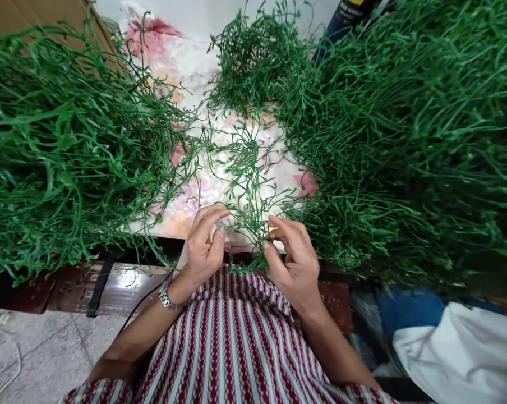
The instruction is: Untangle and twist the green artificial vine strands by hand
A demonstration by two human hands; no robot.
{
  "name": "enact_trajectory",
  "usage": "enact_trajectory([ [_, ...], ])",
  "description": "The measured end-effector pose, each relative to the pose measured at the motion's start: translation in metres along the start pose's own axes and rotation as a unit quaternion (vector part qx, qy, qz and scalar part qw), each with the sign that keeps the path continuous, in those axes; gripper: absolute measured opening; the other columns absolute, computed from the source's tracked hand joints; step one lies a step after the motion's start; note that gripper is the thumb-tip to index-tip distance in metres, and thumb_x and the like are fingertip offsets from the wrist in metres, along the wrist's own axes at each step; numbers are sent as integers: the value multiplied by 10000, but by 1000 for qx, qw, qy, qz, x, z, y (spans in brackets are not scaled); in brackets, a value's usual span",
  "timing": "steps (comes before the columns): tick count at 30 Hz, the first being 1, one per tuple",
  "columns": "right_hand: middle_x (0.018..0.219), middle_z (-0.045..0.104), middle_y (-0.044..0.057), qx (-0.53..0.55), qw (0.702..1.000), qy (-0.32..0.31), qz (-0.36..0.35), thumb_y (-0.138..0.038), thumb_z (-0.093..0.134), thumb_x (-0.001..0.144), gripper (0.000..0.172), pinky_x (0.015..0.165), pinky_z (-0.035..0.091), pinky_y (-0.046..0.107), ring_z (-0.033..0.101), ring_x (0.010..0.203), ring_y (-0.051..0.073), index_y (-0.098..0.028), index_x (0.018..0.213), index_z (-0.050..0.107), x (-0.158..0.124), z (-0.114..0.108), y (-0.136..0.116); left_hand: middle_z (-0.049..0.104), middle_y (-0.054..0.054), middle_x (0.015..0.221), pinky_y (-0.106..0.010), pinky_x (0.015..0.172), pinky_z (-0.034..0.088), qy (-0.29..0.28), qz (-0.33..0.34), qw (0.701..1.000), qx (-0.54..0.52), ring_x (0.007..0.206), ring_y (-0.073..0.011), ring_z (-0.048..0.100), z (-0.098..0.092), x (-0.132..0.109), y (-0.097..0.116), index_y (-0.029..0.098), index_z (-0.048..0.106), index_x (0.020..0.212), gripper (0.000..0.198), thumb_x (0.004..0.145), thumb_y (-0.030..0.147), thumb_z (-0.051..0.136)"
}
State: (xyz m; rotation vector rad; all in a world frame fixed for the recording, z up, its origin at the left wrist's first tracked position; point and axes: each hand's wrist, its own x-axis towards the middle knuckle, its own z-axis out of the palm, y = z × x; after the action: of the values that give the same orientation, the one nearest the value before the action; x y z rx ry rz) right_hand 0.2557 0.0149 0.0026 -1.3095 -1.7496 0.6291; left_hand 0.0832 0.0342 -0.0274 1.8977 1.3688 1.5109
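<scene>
A small bunch of thin green artificial-looking stems (251, 193) lies on the flowered cloth between my hands. My left hand (205, 241) is at the left side of the bunch, with a gap between its curled fingers and the thumb, and nothing shows in them. On the other side, my right hand (293, 252) pinches a green stem (267, 237) between thumb and fingers at the near end of the bunch. Where that stem runs among the others is hard to make out.
Large heaps of green stems rise on the left (68, 151) and right (422, 146). A smaller clump (262, 56) stands at the back, near a dark bottle (348, 19). A cardboard box (47, 17) is back left. White fabric (464, 348) lies at lower right.
</scene>
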Motion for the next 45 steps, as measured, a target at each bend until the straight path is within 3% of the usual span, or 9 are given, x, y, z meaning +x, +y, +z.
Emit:
enact_trajectory([
  [2,1088,497,69,-1,1000,2,-3,-84,554,779,498,818,508,340,560,880,145,-220,1252,472,-2,2,2,560,-84,1086,-395,934,438,-9,-5,1000,-9,1074,-196,513,1,3,3,201,531,1123,284,851,184,449],
  [6,1051,530,62,6,1000,18,-12,-74,566,766,498,812,509,354,565,880,157,-232,1233,491,-3,3,4,559,-95,1126,-405,933,431,-108,38,993,40,1060,-212,512,7,9,5,197,550,1115,312,805,221,543],
  [13,898,586,27,48,990,126,-34,-37,555,761,367,698,505,305,568,827,152,-249,1056,606,-4,-8,2,612,-83,917,-353,816,469,-119,38,991,50,911,-190,548,14,9,-4,156,604,985,234,774,97,524],
  [19,848,592,13,29,997,53,-45,-48,529,793,265,683,490,269,566,782,125,-221,970,625,-5,-15,0,613,-80,925,-334,824,478,-94,14,995,24,920,-177,560,12,8,-6,164,615,961,211,786,99,517],
  [23,929,578,45,-11,1000,21,-12,-108,507,828,250,741,484,296,560,850,142,-194,1048,588,-4,-13,-1,622,-71,936,-312,824,485,-79,13,997,-12,926,-160,575,11,7,-7,174,621,972,232,797,84,498],
  [27,995,562,65,-17,998,-60,4,-179,508,838,294,749,494,317,557,817,141,-187,1130,544,1,-8,-1,632,-64,925,-308,812,495,-68,16,997,-20,910,-153,586,9,5,-8,185,630,968,228,809,101,489],
  [32,1102,529,76,7,997,-82,15,-152,506,817,310,832,493,348,542,978,172,-214,1119,545,5,3,7,645,-69,909,-320,812,493,-80,16,996,-20,907,-157,591,9,8,-11,175,634,945,194,815,129,497],
  [40,1035,571,62,24,999,-44,7,-115,514,796,262,805,493,322,564,928,152,-211,1020,607,5,13,19,648,-59,863,-318,790,496,-89,-8,994,-68,872,-157,601,7,12,-13,180,651,882,176,796,123,509],
  [45,953,618,46,38,995,93,-2,-112,539,797,182,799,492,327,584,909,157,-212,879,667,10,8,11,621,-49,873,-291,778,488,4,-71,986,-150,886,-154,594,7,9,-19,175,651,835,126,778,141,544],
])
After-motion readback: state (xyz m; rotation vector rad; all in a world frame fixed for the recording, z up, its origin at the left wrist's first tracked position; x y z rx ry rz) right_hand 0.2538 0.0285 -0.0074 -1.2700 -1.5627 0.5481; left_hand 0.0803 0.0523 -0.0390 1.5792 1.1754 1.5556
